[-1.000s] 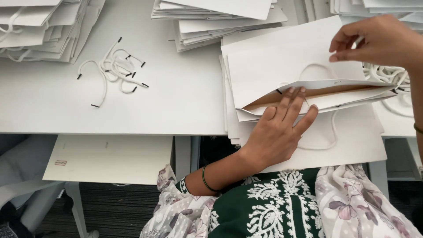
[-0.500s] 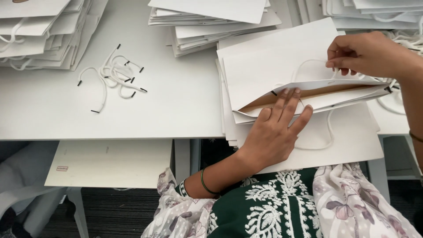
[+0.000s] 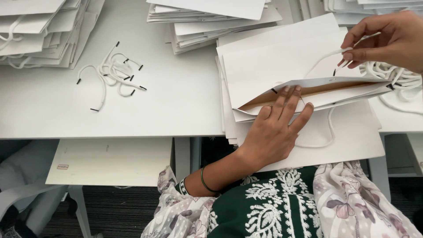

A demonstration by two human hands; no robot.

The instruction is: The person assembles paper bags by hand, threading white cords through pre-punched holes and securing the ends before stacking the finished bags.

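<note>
Grip: our right hand point(image 3: 387, 39) pinches white cord handle point(image 3: 324, 59) | left hand point(image 3: 277, 128) flat, open, pinning paper bag point(image 3: 282, 70) | step: threading handle; next needs cord tip fed through bag's hole

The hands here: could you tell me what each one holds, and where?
The right hand pinches a white cord near its end. The left hand presses flat on the bag's open edge.

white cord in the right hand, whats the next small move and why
Probably guide the cord's black tip down into the hole near the bag's top edge. The right hand pinches the white cord just above the open paper bag, its tip close to the rim, while the left hand presses the bag flat with fingertips at the opening, keeping it steady for threading.
</note>
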